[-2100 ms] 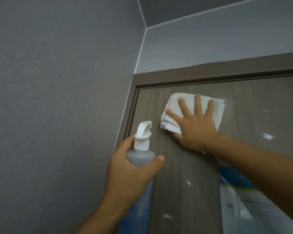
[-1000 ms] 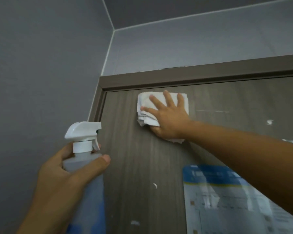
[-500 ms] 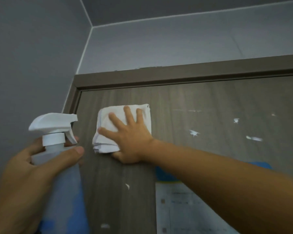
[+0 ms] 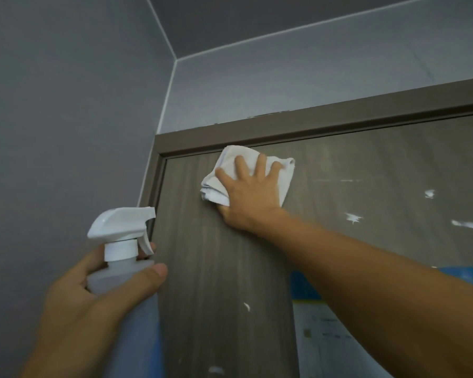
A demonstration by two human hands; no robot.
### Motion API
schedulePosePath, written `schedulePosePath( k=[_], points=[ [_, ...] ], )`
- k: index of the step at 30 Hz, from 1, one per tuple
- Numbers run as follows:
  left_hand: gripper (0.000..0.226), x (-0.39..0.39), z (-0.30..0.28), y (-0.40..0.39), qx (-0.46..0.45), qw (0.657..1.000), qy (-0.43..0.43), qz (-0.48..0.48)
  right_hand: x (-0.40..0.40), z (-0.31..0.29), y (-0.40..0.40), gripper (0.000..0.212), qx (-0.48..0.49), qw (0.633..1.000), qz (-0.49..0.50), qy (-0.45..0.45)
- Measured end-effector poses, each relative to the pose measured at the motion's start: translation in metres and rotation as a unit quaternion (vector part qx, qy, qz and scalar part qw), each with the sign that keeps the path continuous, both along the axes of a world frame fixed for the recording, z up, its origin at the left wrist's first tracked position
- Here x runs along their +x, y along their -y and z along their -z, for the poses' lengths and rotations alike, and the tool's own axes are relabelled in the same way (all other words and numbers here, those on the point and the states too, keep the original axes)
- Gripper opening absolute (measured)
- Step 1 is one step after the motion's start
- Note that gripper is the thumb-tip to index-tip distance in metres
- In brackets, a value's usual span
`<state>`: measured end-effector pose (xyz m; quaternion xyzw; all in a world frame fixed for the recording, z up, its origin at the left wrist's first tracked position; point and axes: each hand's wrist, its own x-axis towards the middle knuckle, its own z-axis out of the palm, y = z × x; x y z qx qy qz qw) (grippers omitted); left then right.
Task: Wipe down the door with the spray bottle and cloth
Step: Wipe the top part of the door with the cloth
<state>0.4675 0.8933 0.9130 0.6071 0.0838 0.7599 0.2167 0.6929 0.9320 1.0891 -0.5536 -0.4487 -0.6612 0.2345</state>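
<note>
A brown wood-grain door (image 4: 219,268) fills the middle and right of the view. My right hand (image 4: 247,197) presses a folded white cloth (image 4: 283,178) flat against the door's upper left area, just under the top frame, with fingers spread straight. My left hand (image 4: 93,301) grips a clear spray bottle (image 4: 120,271) with a white trigger head, held upright at the lower left near the door's left edge. The nozzle points right toward the door.
The brown door frame (image 4: 311,124) runs above the cloth and down the left side. Several white specks (image 4: 352,218) dot the door to the right. A blue and white notice (image 4: 320,331) is stuck lower on the door. Grey walls (image 4: 52,118) meet at the left corner.
My right hand has slid the cloth upward from mid-door to just beneath the top frame. The view has shifted left, and the bottle stays gripped in my left hand.
</note>
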Motion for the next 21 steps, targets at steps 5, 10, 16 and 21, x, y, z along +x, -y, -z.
schedulePosePath(
  k=[5, 10, 16, 21],
  points=[
    [0.087, 0.011, -0.002, -0.02, -0.01, 0.999, -0.009, 0.034, 0.013, 0.018, 0.011, 0.071, -0.068, 0.988, -0.009, 0.142],
    [0.07, 0.053, -0.006, 0.001, -0.025, 0.997, 0.028, 0.074, 0.022, 0.008, 0.047, 0.062, -0.093, 0.978, 0.049, 0.179],
    [0.036, 0.091, -0.012, 0.025, -0.02, 0.993, 0.017, 0.111, 0.075, -0.019, 0.132, 0.064, 0.018, 0.988, 0.07, 0.137],
    [0.03, 0.128, -0.024, 0.044, -0.018, 0.987, -0.002, 0.16, 0.122, -0.025, 0.205, 0.065, 0.092, 0.986, 0.09, 0.102]
  ],
)
